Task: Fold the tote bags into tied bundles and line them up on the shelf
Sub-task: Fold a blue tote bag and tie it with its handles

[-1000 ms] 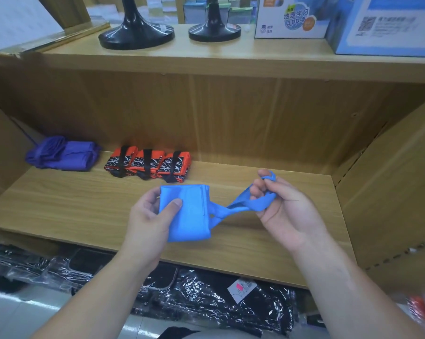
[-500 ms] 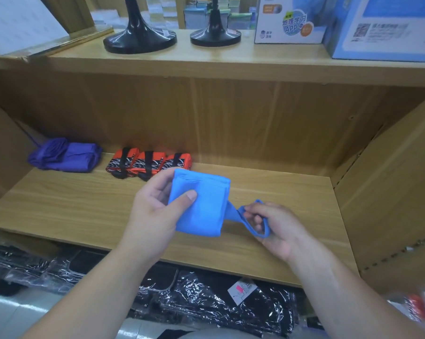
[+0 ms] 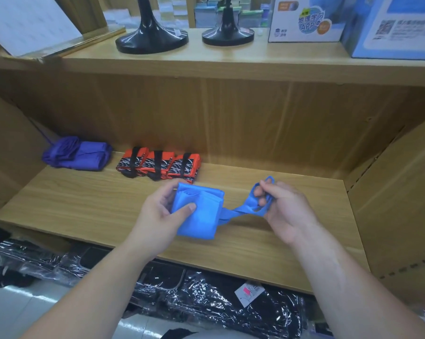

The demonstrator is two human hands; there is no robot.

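Note:
A folded blue tote bag [image 3: 201, 216] hangs just above the wooden shelf [image 3: 84, 204]. My left hand [image 3: 160, 214] grips its left side, thumb on the front. Its blue straps [image 3: 250, 206] stretch out to the right, and my right hand [image 3: 284, 209] holds their looped end with curled fingers. At the back of the shelf stand three orange-and-black tied bundles [image 3: 160, 165] in a row. A loosely folded purple bag [image 3: 77, 155] lies to their left.
The shelf's side walls close it in left and right. Two black stand bases [image 3: 152, 37] and printed boxes [image 3: 306, 20] sit on the upper shelf. Black goods in plastic wrap [image 3: 206, 297] lie below the shelf's front edge.
My right hand has drawn the straps back out to the right and upward, after having been close under the bag. The blue bag sits a little lower in my left hand.

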